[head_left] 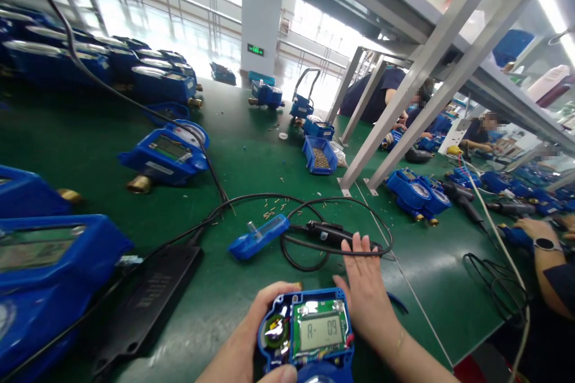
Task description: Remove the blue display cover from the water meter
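Left hand (251,335) gripping one open blue meter (308,332) at near edge, right hand (366,293) flat and open beside it touching the one black electric screwdriver (335,232), two blue parts bins (320,152), green bench mat (251,155), bright factory hall.

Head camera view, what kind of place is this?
Most likely a water meter assembly line: the left hand holds an open blue meter, finished meters cover the green bench, co-workers sit alongside.

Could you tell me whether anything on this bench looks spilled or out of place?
Yes: small brass-coloured parts lie scattered loose on the green mat, outside the blue parts bin. The meter in both hands has no cover.
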A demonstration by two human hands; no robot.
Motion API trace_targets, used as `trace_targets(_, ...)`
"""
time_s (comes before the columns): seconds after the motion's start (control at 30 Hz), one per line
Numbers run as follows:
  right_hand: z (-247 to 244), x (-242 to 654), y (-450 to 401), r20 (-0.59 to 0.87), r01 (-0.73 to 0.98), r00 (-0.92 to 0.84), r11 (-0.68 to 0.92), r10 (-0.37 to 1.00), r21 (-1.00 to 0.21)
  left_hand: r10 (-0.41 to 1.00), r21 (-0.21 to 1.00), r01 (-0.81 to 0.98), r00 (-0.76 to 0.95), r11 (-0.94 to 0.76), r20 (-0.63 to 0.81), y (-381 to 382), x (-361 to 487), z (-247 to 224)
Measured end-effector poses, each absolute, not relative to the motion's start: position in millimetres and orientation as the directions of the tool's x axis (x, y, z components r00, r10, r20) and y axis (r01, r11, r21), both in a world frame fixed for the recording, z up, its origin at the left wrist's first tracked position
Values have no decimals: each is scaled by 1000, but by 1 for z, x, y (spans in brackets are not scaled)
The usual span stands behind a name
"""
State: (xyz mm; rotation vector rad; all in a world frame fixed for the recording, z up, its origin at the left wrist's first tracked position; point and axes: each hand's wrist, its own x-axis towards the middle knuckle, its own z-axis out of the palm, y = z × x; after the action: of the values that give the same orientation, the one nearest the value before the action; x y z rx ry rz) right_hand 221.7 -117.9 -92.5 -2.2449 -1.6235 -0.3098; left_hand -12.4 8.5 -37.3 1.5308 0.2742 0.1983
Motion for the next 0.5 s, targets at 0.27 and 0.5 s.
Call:
trace_targets(0.27,-84,284,-64,384,916,372,-267,845,-300,213,983,-28,977,184,-12,7,-13,-34)
trace_targets(0.5,3,308,-76,644,766,591,-87,486,-637,179,934,-84,984,346,22,4,-10,-32)
